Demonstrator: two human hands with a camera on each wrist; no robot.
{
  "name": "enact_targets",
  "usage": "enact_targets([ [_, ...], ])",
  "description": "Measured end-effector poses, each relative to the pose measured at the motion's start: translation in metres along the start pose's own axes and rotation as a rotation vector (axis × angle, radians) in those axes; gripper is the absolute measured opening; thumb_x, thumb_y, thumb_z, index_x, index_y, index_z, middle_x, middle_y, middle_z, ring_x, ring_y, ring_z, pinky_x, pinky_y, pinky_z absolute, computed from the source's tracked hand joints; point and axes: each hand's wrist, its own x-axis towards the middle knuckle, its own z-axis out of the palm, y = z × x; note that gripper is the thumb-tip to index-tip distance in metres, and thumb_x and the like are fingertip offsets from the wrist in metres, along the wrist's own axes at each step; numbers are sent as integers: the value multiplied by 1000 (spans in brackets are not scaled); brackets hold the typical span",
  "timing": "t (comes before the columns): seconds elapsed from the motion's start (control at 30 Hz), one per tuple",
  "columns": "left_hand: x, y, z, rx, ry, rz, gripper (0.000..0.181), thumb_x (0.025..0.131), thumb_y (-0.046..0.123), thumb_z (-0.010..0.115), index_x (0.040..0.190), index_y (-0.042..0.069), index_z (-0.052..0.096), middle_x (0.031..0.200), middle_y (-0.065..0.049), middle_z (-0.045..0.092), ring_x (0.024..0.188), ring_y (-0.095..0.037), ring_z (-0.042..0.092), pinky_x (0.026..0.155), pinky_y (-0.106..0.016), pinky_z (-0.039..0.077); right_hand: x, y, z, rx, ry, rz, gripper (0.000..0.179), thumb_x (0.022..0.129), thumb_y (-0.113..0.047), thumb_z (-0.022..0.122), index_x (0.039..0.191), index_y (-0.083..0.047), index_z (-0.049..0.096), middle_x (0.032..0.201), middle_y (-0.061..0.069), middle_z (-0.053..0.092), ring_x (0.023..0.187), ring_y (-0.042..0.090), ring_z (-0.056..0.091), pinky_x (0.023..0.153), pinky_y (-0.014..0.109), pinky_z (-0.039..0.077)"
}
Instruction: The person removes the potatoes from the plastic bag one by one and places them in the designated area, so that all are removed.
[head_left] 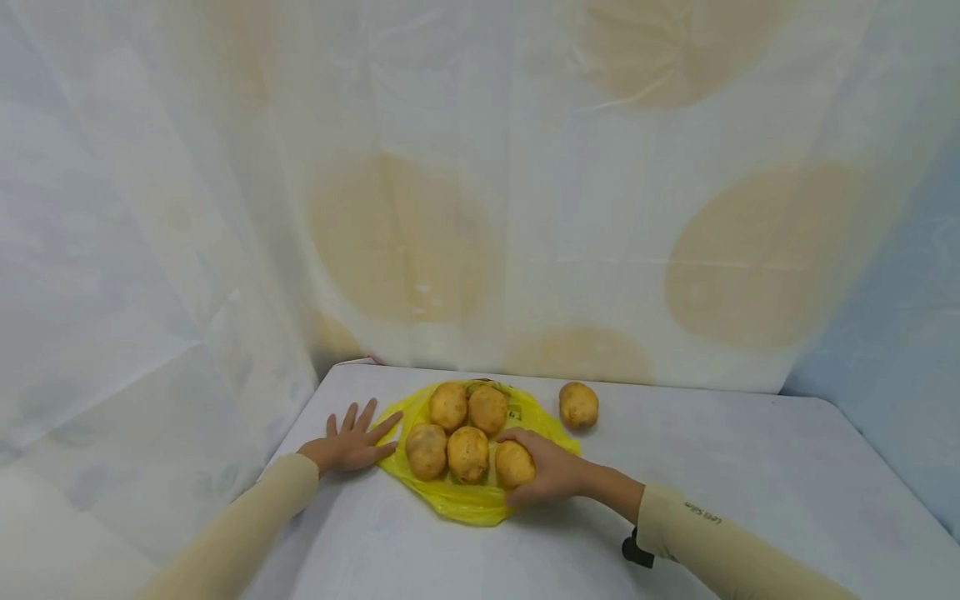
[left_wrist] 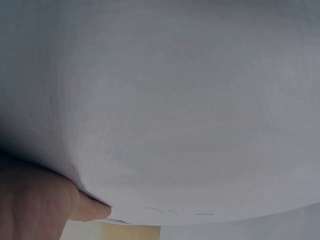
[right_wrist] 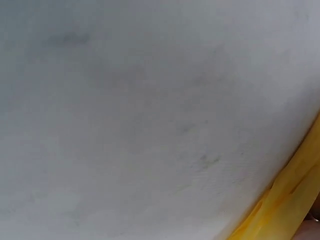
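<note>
In the head view a yellow plastic bag (head_left: 472, 505) lies flat on the white table, with several potatoes (head_left: 468, 455) on it in two rows. My right hand (head_left: 551, 472) curls its fingers and thumb round a potato (head_left: 514, 465) at the bag's right side. Spread wide, the fingers of my left hand (head_left: 351, 442) reach the bag's left edge. One more potato (head_left: 578, 406) sits on the table beyond the bag, to the right. The left wrist view catches part of the left hand (left_wrist: 45, 205); the right wrist view catches the bag's edge (right_wrist: 280, 205).
The white table (head_left: 697, 467) extends to the right of the bag. Behind it hangs a pale curtain (head_left: 555, 208) with tan round patches, and white sheeting (head_left: 112, 333) closes the left side. A black band (head_left: 638, 550) shows at the right sleeve's cuff.
</note>
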Motion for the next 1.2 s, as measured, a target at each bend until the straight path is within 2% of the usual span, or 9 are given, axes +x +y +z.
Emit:
enact_targets([
  [0.17, 2, -2, 0, -4, -11, 4, 72, 97, 69, 29, 159, 34, 16, 165, -21, -7, 148, -53, -7, 106, -77, -10, 1, 0, -2, 50, 22, -28, 81, 76, -34, 82, 143, -13, 44, 136, 3, 52, 117, 18, 54, 94, 39, 48],
  [0.37, 7, -7, 3, -23, -7, 13, 77, 92, 78, 25, 158, 39, 13, 165, -21, -8, 148, -53, -9, 105, -77, -13, 2, 3, -4, 78, 27, -46, 82, 73, -28, 84, 143, -16, 44, 140, 3, 48, 120, 18, 50, 98, 41, 45],
  [0.6, 12, -11, 9, -11, -6, 4, 80, 90, 81, 23, 158, 40, 12, 166, -17, -10, 149, -50, -10, 107, -76, -12, 1, 6, -2, 108, 30, -51, 85, 73, -30, 87, 144, -18, 42, 140, 6, 47, 119, 19, 50, 95, 39, 46],
  [0.83, 14, -10, 7, -20, -7, 9, 80, 89, 83, 23, 157, 43, 12, 165, -19, -10, 148, -52, -10, 106, -76, -13, -1, 2, -6, 105, 36, -3, 92, 72, -35, 86, 148, -17, 37, 142, 7, 45, 121, 20, 49, 97, 40, 47],
  [1.0, 18, -12, 8, -7, 0, 3, 84, 87, 85, 19, 158, 41, 11, 166, -18, -11, 149, -50, -11, 107, -76, -13, -1, -1, -11, 96, 58, -5, 94, 70, -34, 87, 147, -15, 38, 140, 7, 46, 119, 20, 51, 96, 41, 48],
  [1.1, 18, -13, 9, -9, 15, 8, 83, 88, 84, 21, 158, 39, 13, 166, -18, -10, 149, -51, -10, 107, -76, -12, -1, 0, -13, 93, 82, -19, 92, 69, -32, 87, 146, -14, 39, 137, 7, 48, 117, 20, 52, 93, 41, 49],
  [1.2, 13, -11, 9, -13, -3, 0, 82, 89, 82, 24, 158, 38, 14, 166, -19, -10, 149, -51, -10, 107, -76, -12, -2, 1, -11, 98, 79, -18, 92, 70, -32, 87, 146, -14, 38, 138, 7, 47, 117, 20, 51, 94, 40, 48],
])
